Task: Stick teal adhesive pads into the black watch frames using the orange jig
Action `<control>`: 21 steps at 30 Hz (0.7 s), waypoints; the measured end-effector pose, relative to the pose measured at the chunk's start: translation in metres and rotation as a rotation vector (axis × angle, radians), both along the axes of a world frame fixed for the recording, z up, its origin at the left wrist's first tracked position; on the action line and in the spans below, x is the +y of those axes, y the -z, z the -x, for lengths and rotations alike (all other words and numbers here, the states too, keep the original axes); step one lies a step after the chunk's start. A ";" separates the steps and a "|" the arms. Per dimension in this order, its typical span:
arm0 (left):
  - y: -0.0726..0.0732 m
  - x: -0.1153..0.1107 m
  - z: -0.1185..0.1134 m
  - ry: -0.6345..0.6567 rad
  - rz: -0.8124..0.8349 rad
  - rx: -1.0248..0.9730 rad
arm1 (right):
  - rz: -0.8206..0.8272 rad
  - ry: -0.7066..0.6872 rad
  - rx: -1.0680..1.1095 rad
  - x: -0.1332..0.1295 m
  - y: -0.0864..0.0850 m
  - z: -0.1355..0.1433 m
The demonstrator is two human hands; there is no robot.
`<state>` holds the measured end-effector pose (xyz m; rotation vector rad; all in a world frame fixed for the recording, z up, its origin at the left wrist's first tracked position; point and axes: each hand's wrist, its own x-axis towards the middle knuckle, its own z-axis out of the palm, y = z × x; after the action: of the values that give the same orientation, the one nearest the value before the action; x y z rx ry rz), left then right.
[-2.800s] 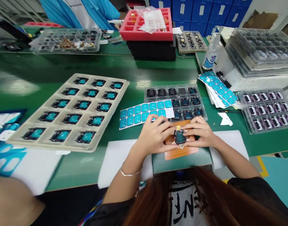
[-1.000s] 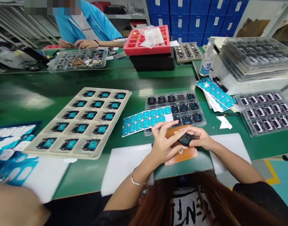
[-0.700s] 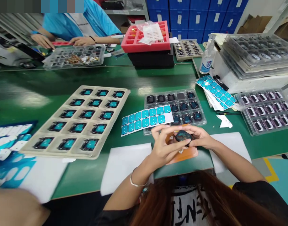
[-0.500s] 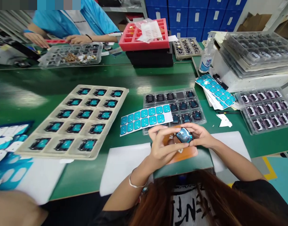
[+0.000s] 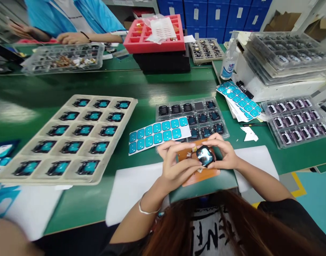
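Observation:
Between my two hands is a dark, glossy smartwatch case (image 5: 205, 155) with a shiny bluish face turned up. My left hand (image 5: 176, 161) holds its left side between thumb and fingers, and my right hand (image 5: 224, 152) grips its right edge. Underneath lies an orange mat (image 5: 199, 178) with small pale bits on it, partly hidden by the hands. Just beyond, a clear tray (image 5: 224, 133) holds several dark watch cases. A sheet of blue square stickers (image 5: 158, 134) overlaps that tray's left side.
A beige tray (image 5: 99, 179) with several blue-faced watch parts lies at left. On the right are another clear tray (image 5: 293, 144), more sticker sheets (image 5: 241, 99), a marker (image 5: 244, 89) and a pump bottle (image 5: 229, 64). A red divided box (image 5: 155, 46) stands farther back, near a co-worker's hands.
The watch case has been tilted in my fingers, so its glossy face now shows more squarely. The view has shifted slightly right. The co-worker's one hand has lifted.

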<state>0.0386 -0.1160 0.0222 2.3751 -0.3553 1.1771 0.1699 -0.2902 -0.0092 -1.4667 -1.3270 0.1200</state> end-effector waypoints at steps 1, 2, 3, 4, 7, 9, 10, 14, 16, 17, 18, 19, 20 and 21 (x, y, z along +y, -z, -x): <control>0.000 0.000 0.000 0.000 0.006 0.004 | 0.006 -0.007 0.005 0.000 0.000 0.000; 0.001 0.000 -0.001 0.002 0.013 0.003 | 0.006 -0.021 0.019 0.000 0.000 0.001; 0.001 -0.001 -0.001 0.004 0.022 -0.003 | 0.004 -0.037 0.046 0.000 -0.001 0.001; 0.000 -0.001 -0.002 0.006 0.031 -0.010 | 0.004 -0.055 0.091 0.000 -0.001 0.002; 0.000 -0.002 -0.003 0.002 0.057 -0.002 | 0.025 -0.151 0.335 0.002 -0.002 0.003; -0.001 -0.001 -0.004 0.009 0.073 0.045 | 0.057 -0.252 0.557 0.003 -0.002 0.003; -0.001 0.000 -0.004 0.017 0.073 0.072 | 0.071 -0.301 0.670 0.003 -0.002 0.003; 0.000 0.004 -0.004 0.038 0.013 0.138 | 0.071 -0.388 0.997 0.002 -0.005 -0.001; 0.001 0.005 -0.005 0.050 -0.015 0.151 | 0.051 -0.375 1.079 0.002 -0.007 -0.003; 0.001 0.005 -0.005 0.060 -0.025 0.158 | 0.041 -0.367 1.110 0.002 -0.008 -0.004; 0.001 0.005 -0.005 0.070 -0.035 0.165 | 0.029 -0.362 1.135 0.002 -0.009 -0.005; 0.001 0.005 -0.005 0.079 -0.046 0.172 | 0.017 -0.364 1.152 0.002 -0.009 -0.006; 0.001 0.005 -0.005 0.087 -0.057 0.178 | 0.004 -0.370 1.162 0.002 -0.010 -0.007; 0.001 0.005 -0.005 0.093 -0.069 0.183 | -0.006 -0.377 1.167 0.002 -0.011 -0.008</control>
<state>0.0437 -0.1111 0.0208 2.4729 -0.4459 0.9112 0.1777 -0.2884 0.0013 -0.8269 -0.5852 1.0407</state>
